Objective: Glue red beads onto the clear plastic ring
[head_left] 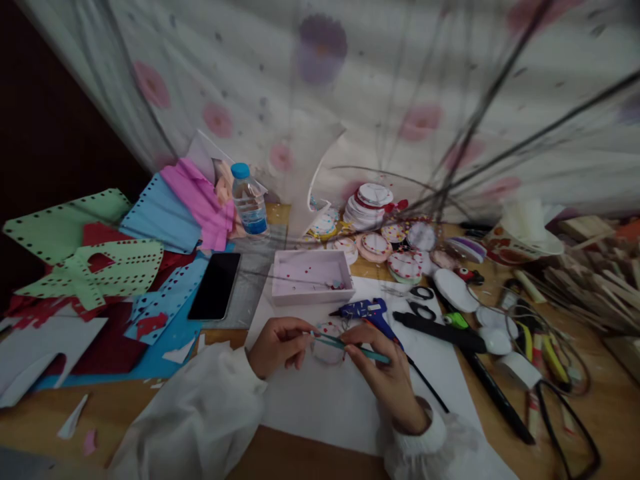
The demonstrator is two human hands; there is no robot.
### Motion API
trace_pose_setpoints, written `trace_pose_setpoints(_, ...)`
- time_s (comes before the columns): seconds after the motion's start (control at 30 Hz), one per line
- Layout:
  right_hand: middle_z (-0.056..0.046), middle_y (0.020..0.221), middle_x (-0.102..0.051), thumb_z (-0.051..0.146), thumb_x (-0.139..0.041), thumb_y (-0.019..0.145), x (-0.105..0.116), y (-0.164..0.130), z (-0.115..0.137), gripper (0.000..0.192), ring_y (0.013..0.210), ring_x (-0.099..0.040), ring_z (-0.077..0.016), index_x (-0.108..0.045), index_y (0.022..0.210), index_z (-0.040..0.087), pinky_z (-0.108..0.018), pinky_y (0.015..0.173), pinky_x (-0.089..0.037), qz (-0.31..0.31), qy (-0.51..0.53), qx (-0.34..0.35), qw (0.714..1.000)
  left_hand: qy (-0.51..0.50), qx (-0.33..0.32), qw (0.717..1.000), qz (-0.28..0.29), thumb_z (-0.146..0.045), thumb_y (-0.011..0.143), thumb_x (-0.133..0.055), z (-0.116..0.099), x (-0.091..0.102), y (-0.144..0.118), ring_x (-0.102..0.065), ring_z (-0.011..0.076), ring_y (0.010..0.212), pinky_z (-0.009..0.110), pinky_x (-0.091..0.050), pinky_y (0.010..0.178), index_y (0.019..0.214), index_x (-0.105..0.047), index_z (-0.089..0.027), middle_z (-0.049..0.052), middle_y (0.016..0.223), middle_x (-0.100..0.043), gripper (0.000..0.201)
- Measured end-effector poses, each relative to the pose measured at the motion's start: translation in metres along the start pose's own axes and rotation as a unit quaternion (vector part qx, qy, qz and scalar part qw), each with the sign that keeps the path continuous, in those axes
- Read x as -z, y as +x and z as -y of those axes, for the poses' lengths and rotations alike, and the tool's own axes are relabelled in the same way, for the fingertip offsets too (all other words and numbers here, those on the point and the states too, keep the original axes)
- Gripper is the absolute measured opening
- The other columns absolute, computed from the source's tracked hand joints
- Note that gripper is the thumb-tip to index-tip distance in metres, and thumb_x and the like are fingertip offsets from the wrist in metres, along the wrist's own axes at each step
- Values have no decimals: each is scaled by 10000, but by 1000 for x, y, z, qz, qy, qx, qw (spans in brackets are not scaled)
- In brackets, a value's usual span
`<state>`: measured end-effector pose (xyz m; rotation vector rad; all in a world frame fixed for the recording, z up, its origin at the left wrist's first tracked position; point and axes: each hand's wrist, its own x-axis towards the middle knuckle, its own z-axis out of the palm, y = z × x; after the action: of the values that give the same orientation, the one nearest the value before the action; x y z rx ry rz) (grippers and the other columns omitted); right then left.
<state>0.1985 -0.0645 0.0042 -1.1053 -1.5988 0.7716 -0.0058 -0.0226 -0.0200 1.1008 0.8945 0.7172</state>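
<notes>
My left hand (277, 345) pinches the edge of a small round disc (329, 341) with red dots, which lies on a white sheet of paper (325, 400). My right hand (385, 377) grips a thin teal stick (350, 347), whose tip lies across the disc toward the left hand. A blue glue gun (367, 311) lies just beyond both hands, its black cord trailing to the right. A pink shallow box (311, 275) stands behind it.
Black phone (215, 285), water bottle (249, 199) and perforated coloured foam sheets (115, 267) at left. Stacks of decorated discs (373, 203) at the back. Scissors (423, 300), a black glue gun (440, 330), tape and cables at right. A flowered fabric hangs behind.
</notes>
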Motion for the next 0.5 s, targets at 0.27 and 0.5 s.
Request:
trace_pose_setpoints(0.27,-1,827,-681,183,-629,828,0,-5,-4,105,758,-637,-139,-622,912,247,-224,648,-509,-45,-7,-7,999,-10,1,1000,2,-395,744,-670,3,0,0,-402,54,291,153,-277,311,845,-686,-98,-38,365,-528,315)
trace_pose_setpoints(0.5,8,778,-667,190,-635,822,-2,-8,-7,82,681,-624,-124,-620,884,242,-205,594,-513,-94,-23,-11,995,7,10,1000,7,-414,768,-631,-4,-1,1,-404,55,306,157,-296,331,744,-644,-109,-38,373,-519,306)
